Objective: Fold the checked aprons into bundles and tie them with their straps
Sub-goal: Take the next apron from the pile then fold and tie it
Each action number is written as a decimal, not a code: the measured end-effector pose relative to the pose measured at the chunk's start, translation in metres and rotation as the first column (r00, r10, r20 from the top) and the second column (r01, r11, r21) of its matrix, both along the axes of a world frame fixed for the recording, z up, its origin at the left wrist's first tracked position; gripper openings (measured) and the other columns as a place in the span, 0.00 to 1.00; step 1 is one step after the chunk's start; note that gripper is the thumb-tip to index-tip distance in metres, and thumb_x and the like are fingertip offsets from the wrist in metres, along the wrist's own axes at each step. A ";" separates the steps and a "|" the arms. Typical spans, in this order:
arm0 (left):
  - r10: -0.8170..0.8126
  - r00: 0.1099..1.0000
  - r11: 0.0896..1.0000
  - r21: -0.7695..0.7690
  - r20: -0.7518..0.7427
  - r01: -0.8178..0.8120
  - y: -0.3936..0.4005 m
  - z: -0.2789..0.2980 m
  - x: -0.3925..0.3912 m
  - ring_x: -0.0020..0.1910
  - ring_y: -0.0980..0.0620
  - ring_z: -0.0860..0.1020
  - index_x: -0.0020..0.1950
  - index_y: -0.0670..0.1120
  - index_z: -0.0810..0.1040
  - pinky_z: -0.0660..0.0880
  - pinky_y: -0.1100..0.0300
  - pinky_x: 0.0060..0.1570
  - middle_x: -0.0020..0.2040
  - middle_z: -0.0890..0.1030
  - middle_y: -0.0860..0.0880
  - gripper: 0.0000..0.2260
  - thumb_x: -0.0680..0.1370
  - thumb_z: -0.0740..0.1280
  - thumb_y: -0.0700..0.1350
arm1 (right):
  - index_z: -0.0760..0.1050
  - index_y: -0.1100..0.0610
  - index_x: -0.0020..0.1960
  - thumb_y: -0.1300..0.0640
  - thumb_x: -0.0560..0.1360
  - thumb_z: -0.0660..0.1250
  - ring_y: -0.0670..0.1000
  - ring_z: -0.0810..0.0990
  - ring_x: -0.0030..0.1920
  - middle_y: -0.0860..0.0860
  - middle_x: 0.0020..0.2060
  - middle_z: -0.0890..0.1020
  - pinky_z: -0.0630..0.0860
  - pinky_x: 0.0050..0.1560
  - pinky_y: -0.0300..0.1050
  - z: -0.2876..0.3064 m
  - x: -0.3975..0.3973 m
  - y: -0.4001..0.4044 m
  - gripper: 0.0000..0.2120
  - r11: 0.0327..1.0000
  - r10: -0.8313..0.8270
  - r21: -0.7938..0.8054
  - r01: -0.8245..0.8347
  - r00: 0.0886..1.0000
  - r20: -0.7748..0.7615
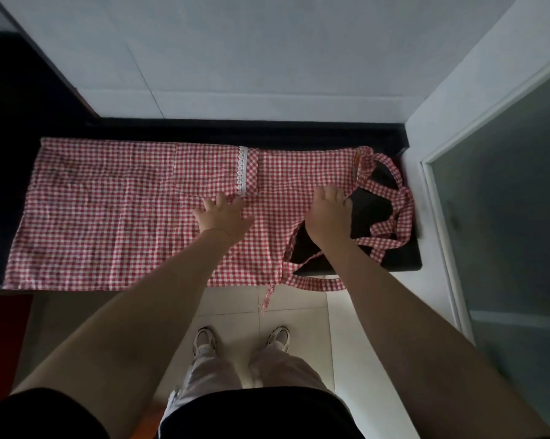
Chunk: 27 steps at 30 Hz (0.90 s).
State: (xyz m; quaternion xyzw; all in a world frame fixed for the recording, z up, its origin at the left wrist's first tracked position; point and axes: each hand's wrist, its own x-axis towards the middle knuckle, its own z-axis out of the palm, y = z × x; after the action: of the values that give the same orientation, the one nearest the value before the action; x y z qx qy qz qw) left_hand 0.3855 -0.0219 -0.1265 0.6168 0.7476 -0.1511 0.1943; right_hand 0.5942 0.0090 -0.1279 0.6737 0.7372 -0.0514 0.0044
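Note:
A red-and-white checked apron (108, 210) lies spread flat across a dark countertop (403, 261). A pocket with a white lace trim (242, 171) sits near its middle. My left hand (223, 215) rests on the cloth just below the pocket, fingers spread and straight. My right hand (329, 213) lies on the apron's right edge, where the bib ends; its fingertips curl over the cloth, but whether they pinch it I cannot tell. The checked straps (400, 210) loop loosely over the bare counter to the right. One strap end (267, 297) hangs over the front edge.
A grey tiled wall (235, 58) rises behind the counter. A white frame with a glass pane (505, 217) stands close on the right. Pale floor tiles (299, 312) and my shoes (204, 340) show below the counter's front edge. A red panel (1, 327) is at lower left.

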 end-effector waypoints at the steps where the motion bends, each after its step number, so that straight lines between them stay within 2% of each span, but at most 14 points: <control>1: 0.016 1.000 0.999 0.042 -0.001 -0.016 0.007 0.001 0.001 0.72 0.38 0.65 0.75 0.55 0.64 0.66 0.36 0.67 0.73 0.66 0.42 0.24 0.80 0.59 0.60 | 0.70 0.56 0.64 0.57 0.79 0.61 0.56 0.70 0.66 0.55 0.65 0.73 0.67 0.67 0.55 -0.002 -0.008 0.004 0.15 0.997 0.072 0.011 -0.072 0.996 -0.061; 3: 0.028 0.999 0.990 0.138 0.016 -0.030 0.018 0.000 0.003 0.68 0.41 0.68 0.72 0.51 0.66 0.70 0.39 0.65 0.68 0.69 0.41 0.22 0.79 0.63 0.53 | 0.66 0.53 0.70 0.52 0.79 0.62 0.57 0.64 0.73 0.54 0.72 0.67 0.63 0.72 0.58 -0.008 -0.026 0.007 0.20 0.976 0.191 -0.077 -0.202 0.973 -0.133; 4: 0.038 0.999 0.986 0.164 0.033 -0.043 0.023 -0.002 0.003 0.69 0.40 0.68 0.73 0.51 0.64 0.71 0.39 0.65 0.70 0.67 0.41 0.24 0.78 0.65 0.53 | 0.62 0.51 0.74 0.48 0.80 0.62 0.58 0.59 0.77 0.54 0.76 0.62 0.58 0.74 0.61 -0.012 -0.035 0.009 0.24 0.955 0.243 -0.139 -0.263 0.959 -0.143; 8: 0.029 0.995 0.998 0.051 0.099 -0.034 0.043 -0.010 -0.008 0.79 0.36 0.48 0.79 0.58 0.48 0.59 0.32 0.71 0.81 0.47 0.44 0.46 0.70 0.72 0.65 | 0.49 0.45 0.80 0.38 0.77 0.63 0.58 0.47 0.80 0.52 0.80 0.49 0.49 0.77 0.63 -0.028 -0.060 0.012 0.37 0.847 0.432 -0.281 -0.451 0.892 -0.130; 10: 0.018 0.993 1.000 -0.021 0.113 -0.016 0.053 -0.014 -0.020 0.79 0.37 0.44 0.80 0.59 0.44 0.55 0.31 0.72 0.81 0.43 0.46 0.53 0.65 0.73 0.69 | 0.47 0.44 0.80 0.36 0.77 0.61 0.58 0.47 0.80 0.51 0.81 0.49 0.50 0.77 0.64 -0.037 -0.065 0.020 0.38 0.833 0.436 -0.311 -0.458 0.889 -0.140; 11: -0.004 0.996 0.999 -0.042 0.095 0.008 0.060 -0.016 -0.027 0.79 0.37 0.45 0.80 0.59 0.44 0.56 0.31 0.71 0.81 0.43 0.45 0.55 0.63 0.73 0.70 | 0.48 0.45 0.80 0.36 0.78 0.60 0.58 0.47 0.80 0.51 0.80 0.50 0.51 0.77 0.64 -0.041 -0.067 0.029 0.36 0.860 0.394 -0.296 -0.417 0.909 -0.136; 12: -0.033 0.997 0.998 -0.046 0.071 0.036 0.064 -0.016 -0.031 0.79 0.36 0.47 0.80 0.59 0.46 0.56 0.31 0.71 0.81 0.46 0.45 0.55 0.62 0.73 0.71 | 0.50 0.46 0.79 0.37 0.79 0.58 0.58 0.48 0.79 0.51 0.80 0.51 0.53 0.76 0.65 -0.043 -0.064 0.038 0.35 0.903 0.313 -0.267 -0.336 0.942 -0.125; 14: -0.057 0.997 0.998 -0.006 0.056 0.058 0.079 -0.011 -0.041 0.77 0.35 0.54 0.79 0.59 0.53 0.59 0.31 0.70 0.80 0.53 0.44 0.46 0.66 0.67 0.74 | 0.52 0.53 0.80 0.42 0.81 0.55 0.59 0.52 0.79 0.55 0.79 0.54 0.56 0.76 0.64 -0.040 -0.060 0.062 0.31 0.970 0.024 -0.240 -0.048 0.994 -0.104; 16: -0.051 0.997 0.998 0.030 0.055 0.049 0.092 -0.006 -0.045 0.75 0.35 0.59 0.76 0.56 0.61 0.61 0.32 0.69 0.77 0.59 0.43 0.35 0.74 0.60 0.72 | 0.55 0.60 0.79 0.47 0.82 0.55 0.61 0.57 0.77 0.60 0.78 0.58 0.58 0.75 0.61 -0.031 -0.061 0.081 0.29 0.953 -0.199 -0.244 0.177 0.978 -0.064; 17: -0.071 0.997 0.997 0.038 0.040 0.069 0.099 -0.005 -0.048 0.74 0.36 0.61 0.75 0.54 0.63 0.63 0.33 0.69 0.76 0.62 0.42 0.32 0.76 0.60 0.69 | 0.58 0.60 0.77 0.50 0.82 0.57 0.60 0.60 0.76 0.60 0.76 0.62 0.60 0.75 0.60 -0.028 -0.070 0.090 0.27 0.963 -0.192 -0.201 0.177 0.980 -0.057; 20: -0.131 0.988 0.988 0.094 0.085 0.123 0.109 -0.009 -0.050 0.72 0.39 0.64 0.73 0.52 0.65 0.68 0.36 0.67 0.73 0.64 0.42 0.32 0.74 0.67 0.64 | 0.68 0.57 0.71 0.56 0.82 0.59 0.56 0.65 0.73 0.55 0.72 0.69 0.62 0.72 0.57 -0.022 -0.096 0.108 0.19 0.998 0.056 -0.029 -0.061 0.988 -0.142; 21: -0.142 0.983 0.986 0.107 0.119 0.130 0.116 -0.010 -0.052 0.72 0.40 0.64 0.73 0.53 0.65 0.69 0.36 0.66 0.72 0.64 0.43 0.32 0.73 0.68 0.63 | 0.68 0.57 0.71 0.57 0.82 0.58 0.55 0.66 0.73 0.55 0.71 0.70 0.62 0.72 0.57 -0.020 -0.105 0.117 0.18 0.996 0.079 -0.023 -0.085 0.981 -0.176; 24: -0.154 0.972 0.986 0.094 0.176 0.139 0.123 -0.010 -0.058 0.72 0.41 0.62 0.74 0.57 0.63 0.69 0.37 0.65 0.71 0.64 0.45 0.33 0.72 0.71 0.63 | 0.69 0.57 0.69 0.55 0.82 0.58 0.56 0.69 0.67 0.55 0.65 0.74 0.65 0.67 0.56 -0.016 -0.114 0.136 0.17 0.988 0.002 -0.151 -0.024 0.990 -0.142; 27: -0.148 0.973 0.987 0.094 0.175 0.133 0.122 -0.013 -0.061 0.71 0.41 0.62 0.74 0.58 0.61 0.68 0.37 0.66 0.71 0.63 0.46 0.35 0.71 0.71 0.64 | 0.70 0.57 0.65 0.53 0.79 0.63 0.58 0.69 0.65 0.55 0.60 0.75 0.62 0.68 0.59 -0.012 -0.117 0.150 0.17 0.935 0.063 -0.348 -0.071 0.997 -0.033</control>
State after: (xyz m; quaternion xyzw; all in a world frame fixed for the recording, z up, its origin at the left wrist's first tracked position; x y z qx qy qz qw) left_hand 0.3243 0.1003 -0.1394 0.6868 0.6868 -0.0772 0.2251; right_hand 0.4770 0.1593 -0.1399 0.6363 0.7389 -0.1880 0.1178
